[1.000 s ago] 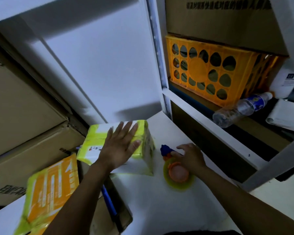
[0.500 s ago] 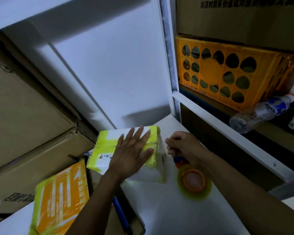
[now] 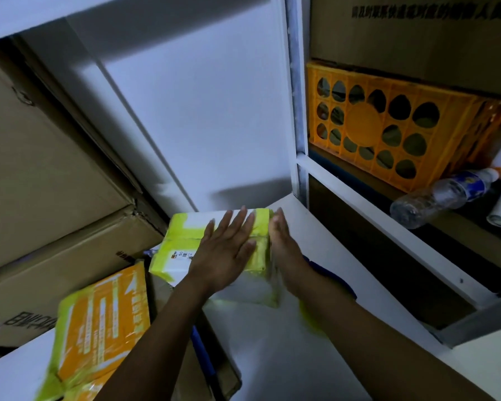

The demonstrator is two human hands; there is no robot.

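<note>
Here the yellow-and-white package sits on the white surface, close to the stacked cardboard boxes. The left hand lies flat on top and the right hand presses flat against its right side. Neither grip closes, and the fingers stay straight. I'd say they mean to steady and square it, not lift it.

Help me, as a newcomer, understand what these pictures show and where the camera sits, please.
There is no machine: these are a person's two bare hands, filmed by a camera worn on the head, looking forward and down. The left hand lies flat on top of a yellow-and-white pack resting on a white shelf; the right hand presses straight fingers against its right side. Nothing is gripped. An orange pack lies to the left; an orange crate and a plastic bottle sit on the right.
</note>
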